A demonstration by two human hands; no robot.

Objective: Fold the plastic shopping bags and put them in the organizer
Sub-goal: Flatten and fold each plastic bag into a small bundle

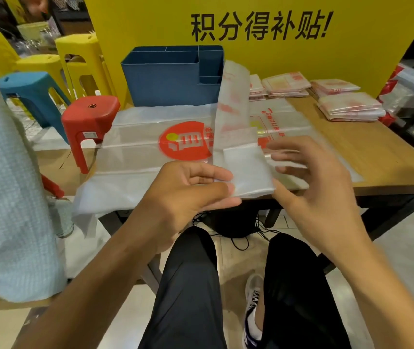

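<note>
Mid-task: one bag strip (233,127), folded lengthwise, is held above the counter (377,152); left hand (188,195) pinches its near end between thumb and fingers, right hand (314,187) at 3 o'clock of that end with fingers spread, thumb seemingly at the edge, though blur hides the contact. Under it one unfolded bag (150,147) with red logo lies flat, hanging off the counter toward 8 o'clock. Judged done: four piles of folded bags (349,107) at 1 to 2 o'clock; the one blue organizer (170,76) at 12 o'clock shows nothing inside from here, so filing seems wholly left.
</note>
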